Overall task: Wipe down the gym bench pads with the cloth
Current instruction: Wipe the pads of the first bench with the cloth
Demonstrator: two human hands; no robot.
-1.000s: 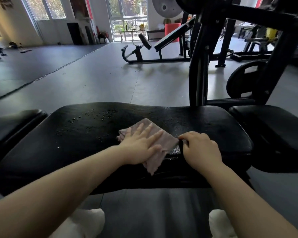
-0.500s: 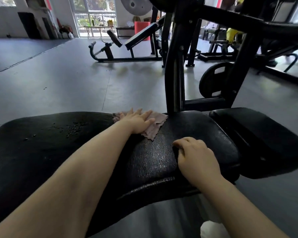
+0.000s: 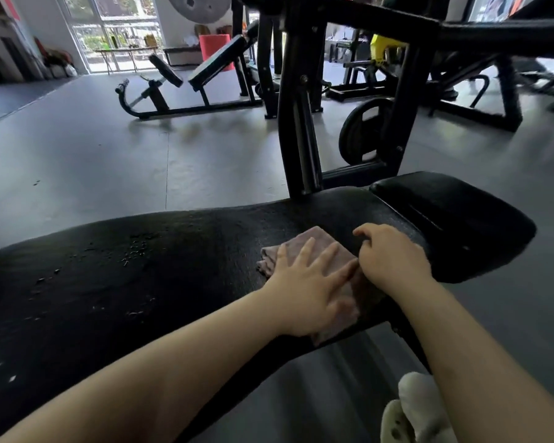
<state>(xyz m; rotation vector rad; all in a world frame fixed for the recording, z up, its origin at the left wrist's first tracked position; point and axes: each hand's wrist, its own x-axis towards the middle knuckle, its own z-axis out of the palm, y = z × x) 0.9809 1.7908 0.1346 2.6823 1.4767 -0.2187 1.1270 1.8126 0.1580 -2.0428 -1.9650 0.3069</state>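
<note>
A long black bench pad stretches across the view, with water droplets on its left half. A folded pinkish-grey cloth lies near the pad's right end, hanging a little over the near edge. My left hand presses flat on the cloth with fingers spread. Just right of the cloth, my right hand rests on the pad with its fingers curled loosely and nothing in it. A second, smaller black pad adjoins on the right.
A black steel upright rises just behind the pad, with a weight plate beside it. Another inclined bench stands farther back on the grey floor. My white shoe is below the pad at bottom right.
My left hand has drawn the cloth back from the pad's far edge toward the near edge and rightward, close to my right hand. The view has shifted right.
</note>
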